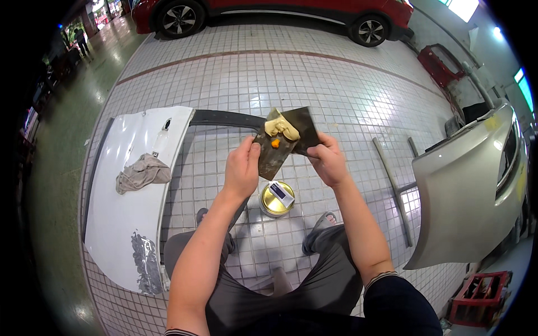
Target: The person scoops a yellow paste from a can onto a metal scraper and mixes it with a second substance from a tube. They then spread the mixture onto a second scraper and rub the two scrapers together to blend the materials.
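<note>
My left hand is closed on the edge of a dark, smeared putty spreader. On it sit a beige lump of body filler and a small orange dab of paste. My right hand pinches a second dark flat spreader, whose edge overlaps the first one beside the filler. Below the hands, a round tin with a gold lid stands on the floor. A white and dark tube lies across that lid.
On my left lies a white car door with a grey sanded patch and a crumpled grey cloth. A silver body panel rises at right near a metal stand bar. A red car is parked beyond the tiled floor.
</note>
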Tool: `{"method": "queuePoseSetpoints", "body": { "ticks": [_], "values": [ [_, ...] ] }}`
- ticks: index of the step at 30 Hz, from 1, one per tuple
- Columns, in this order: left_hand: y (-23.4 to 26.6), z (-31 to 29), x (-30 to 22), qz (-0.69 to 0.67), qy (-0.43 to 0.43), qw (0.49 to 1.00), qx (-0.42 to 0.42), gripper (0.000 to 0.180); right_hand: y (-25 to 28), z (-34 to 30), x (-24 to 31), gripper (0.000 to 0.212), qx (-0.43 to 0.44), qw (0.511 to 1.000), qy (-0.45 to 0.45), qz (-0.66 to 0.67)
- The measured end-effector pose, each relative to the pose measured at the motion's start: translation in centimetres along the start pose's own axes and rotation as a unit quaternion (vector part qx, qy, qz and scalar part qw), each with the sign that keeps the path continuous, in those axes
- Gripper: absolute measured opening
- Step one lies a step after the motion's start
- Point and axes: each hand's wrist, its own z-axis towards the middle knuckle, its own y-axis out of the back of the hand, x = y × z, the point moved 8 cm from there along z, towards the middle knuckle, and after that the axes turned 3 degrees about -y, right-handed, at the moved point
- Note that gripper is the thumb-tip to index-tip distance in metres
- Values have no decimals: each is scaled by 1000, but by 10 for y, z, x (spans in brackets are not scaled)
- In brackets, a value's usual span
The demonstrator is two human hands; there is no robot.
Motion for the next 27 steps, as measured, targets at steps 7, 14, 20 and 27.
{"method": "queuePoseSetpoints", "body": {
  "ticks": [7,14,20,27],
  "values": [
    [25,5,7,-44,29,993,-101,28,3,14,-1,51,-102,938,2,-331],
    [37,8,17,4,36,987,-156,29,-61,-10,-44,60,71,886,-316,331],
    [35,4,5,-13,-43,992,-120,28,-73,-13,-70,56,69,838,-351,411],
    [36,5,-12,-8,-102,989,-104,27,-79,-14,-64,55,103,850,-317,408]
  ]
}}
